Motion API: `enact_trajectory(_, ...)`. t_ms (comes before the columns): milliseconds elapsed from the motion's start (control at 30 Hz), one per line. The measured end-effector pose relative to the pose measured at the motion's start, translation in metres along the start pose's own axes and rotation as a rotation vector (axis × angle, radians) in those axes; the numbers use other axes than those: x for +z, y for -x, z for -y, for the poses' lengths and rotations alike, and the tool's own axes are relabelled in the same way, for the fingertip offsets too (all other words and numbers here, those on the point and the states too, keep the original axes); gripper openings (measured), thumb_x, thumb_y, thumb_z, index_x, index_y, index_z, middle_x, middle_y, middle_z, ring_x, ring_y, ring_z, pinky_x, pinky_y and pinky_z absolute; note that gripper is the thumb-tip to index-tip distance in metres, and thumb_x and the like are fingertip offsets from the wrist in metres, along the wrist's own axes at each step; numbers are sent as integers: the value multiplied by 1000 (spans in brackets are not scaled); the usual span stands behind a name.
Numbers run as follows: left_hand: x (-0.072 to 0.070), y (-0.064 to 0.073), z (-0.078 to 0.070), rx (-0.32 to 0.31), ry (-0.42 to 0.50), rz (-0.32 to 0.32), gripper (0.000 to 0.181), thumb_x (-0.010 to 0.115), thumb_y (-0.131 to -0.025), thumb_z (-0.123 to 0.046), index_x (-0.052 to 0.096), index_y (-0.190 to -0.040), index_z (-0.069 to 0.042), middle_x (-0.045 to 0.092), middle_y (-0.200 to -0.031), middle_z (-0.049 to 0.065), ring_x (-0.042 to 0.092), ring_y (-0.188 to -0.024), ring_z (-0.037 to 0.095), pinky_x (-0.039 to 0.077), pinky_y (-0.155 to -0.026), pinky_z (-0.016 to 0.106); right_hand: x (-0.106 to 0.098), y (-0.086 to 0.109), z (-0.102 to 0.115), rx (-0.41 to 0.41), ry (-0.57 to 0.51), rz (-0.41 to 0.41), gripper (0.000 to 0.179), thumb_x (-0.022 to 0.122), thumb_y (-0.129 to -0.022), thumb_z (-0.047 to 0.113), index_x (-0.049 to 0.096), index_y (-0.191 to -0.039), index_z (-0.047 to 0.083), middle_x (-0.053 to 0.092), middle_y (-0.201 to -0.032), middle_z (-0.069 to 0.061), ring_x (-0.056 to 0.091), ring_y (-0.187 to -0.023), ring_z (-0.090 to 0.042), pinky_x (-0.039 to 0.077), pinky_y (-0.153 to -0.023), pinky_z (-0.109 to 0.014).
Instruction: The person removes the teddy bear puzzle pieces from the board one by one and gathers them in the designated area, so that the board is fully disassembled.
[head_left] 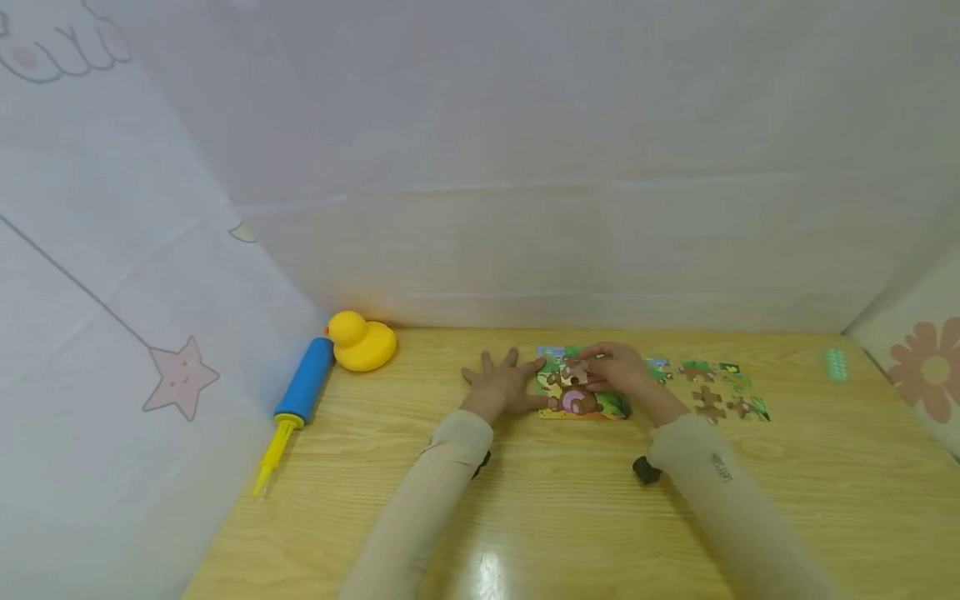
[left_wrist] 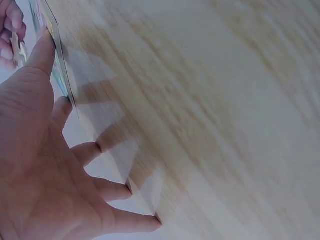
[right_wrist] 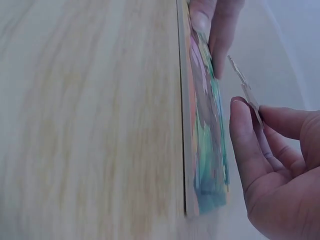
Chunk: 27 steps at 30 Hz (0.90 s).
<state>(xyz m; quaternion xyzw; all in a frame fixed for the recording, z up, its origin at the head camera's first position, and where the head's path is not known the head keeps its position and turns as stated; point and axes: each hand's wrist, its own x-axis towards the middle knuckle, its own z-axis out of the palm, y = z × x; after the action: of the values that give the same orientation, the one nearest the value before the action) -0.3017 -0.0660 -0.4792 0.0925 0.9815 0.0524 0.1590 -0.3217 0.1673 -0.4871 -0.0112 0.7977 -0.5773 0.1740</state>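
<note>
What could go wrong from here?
1. The right hand pinches a puzzle piece by fingertips, slanted to the puzzle board; it might slip or land crooked.
2. The left hand touches only the board's left side, so a firm press could shift it.
3. Loose pieces lie just right of the right hand; a sideways sweep may scatter them.

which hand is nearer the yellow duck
Left. The left hand rests at the left edge of the puzzle, right of the yellow duck; the right hand is farther right, above the puzzle, pinching a piece.
</note>
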Motion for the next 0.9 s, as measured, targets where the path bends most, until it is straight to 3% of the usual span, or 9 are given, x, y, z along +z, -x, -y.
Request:
enact_trajectory(200,2,-1,0,-6,-7,-2,85,52,-84,-83,18,-156,-56,10,-173,1,7,-154,53,17,-110,84,-23,9,-8,12,-16,22,42,51,-105,11,50,-144,-5,60,-129,-23,70,-90,-13,62,-86,-33)
enact_trajectory(400,4,-3,0,4,-4,-10,86,52,-83,-84,19,-156,-56,10,-173,2,7,-154,54,16,-109,85,-49,22,-18,8,-23,16,42,52,-105,10,49,-144,-7,66,-121,-15,71,-88,-11,62,-83,-30)
enact_trajectory(633,4,-5,1,8,3,-21,88,51,-80,-88,19,-156,-57,10,-173,2,7,-153,55,16,-108,86,-80,41,-32,-43,68,22,43,50,-106,12,47,-143,-9,56,-135,-29,70,-95,-15,62,-87,-32)
enact_trajectory(900,6,-4,3,16,0,-22,88,51,-81,-87,20,-157,-55,10,-173,2,7,-153,56,16,-107,86,-107,63,-45,-31,131,40,47,48,-108,18,43,-147,-9,49,-143,-31,67,-101,-16,61,-88,-29)
